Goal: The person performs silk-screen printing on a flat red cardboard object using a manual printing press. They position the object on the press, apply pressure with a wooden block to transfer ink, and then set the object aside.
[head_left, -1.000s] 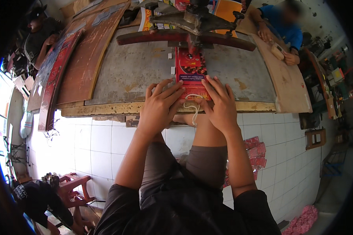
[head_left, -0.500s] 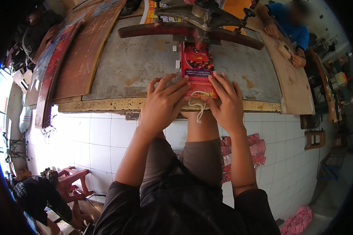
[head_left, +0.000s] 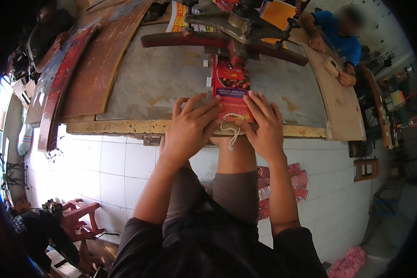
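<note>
A red printed packet [head_left: 232, 85], flat like card or a thin stack, lies on the grey metal tabletop [head_left: 157, 76]. Its far end reaches under the dark metal clamp-like frame [head_left: 238, 21] with a red curved bar. A white looped cord [head_left: 236, 131] lies over its near end and hangs past the table edge. My left hand [head_left: 192, 123] rests at the packet's left side, fingers stretched out and fingertips touching it. Across from it, my right hand [head_left: 263, 121] lies on the right edge, fingers apart and extended. The palms' undersides are hidden.
Two small white blocks [head_left: 209, 82] sit left of the packet. Brown boards [head_left: 95, 65] lie on the left side. At the far right a person in blue [head_left: 340, 34] works at the table. Red printed packets [head_left: 292, 183] are spread on the tiled floor.
The whole view has shifted slightly, with the table sitting a little lower. Both hands keep nearly the same place on the packet, and its position under the frame looks unchanged.
</note>
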A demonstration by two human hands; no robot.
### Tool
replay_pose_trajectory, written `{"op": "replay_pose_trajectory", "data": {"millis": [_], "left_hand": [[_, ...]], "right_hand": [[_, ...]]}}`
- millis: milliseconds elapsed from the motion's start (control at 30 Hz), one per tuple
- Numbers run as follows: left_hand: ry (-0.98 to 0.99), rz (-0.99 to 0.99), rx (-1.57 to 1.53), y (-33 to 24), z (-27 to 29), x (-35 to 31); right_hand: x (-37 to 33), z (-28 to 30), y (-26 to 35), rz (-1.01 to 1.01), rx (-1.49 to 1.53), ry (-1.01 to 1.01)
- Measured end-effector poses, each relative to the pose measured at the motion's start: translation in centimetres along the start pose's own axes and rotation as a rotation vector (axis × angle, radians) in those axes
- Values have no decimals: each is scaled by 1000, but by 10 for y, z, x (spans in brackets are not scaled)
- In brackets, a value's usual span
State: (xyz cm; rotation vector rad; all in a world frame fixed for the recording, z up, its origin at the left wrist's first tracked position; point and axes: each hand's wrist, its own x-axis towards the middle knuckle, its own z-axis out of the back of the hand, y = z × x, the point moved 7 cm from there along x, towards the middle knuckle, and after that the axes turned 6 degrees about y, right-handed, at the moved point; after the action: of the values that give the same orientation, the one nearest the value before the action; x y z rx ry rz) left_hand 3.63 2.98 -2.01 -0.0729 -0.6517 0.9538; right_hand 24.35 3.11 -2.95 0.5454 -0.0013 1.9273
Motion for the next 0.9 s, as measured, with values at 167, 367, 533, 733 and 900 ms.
{"op": "replay_pose_trajectory", "data": {"millis": [167,367,533,733,900], "left_hand": [[-17,-5,-5,3,-3,-3],[-27,-14,11,0,1,-3],[-27,-7,12,-1,1,-3],[-24,0,22,-1,-1,-3],[-24,0,10,0,-2,-1]], "right_hand": [[1,-5,-3,22,-18,-2],[-1,-4,-2,10,-25,3],[-1,-4,-4,4,-17,-20],[-2,-1,-2,1,5,-24],[-1,-1,-3,-4,2,-19]]}}
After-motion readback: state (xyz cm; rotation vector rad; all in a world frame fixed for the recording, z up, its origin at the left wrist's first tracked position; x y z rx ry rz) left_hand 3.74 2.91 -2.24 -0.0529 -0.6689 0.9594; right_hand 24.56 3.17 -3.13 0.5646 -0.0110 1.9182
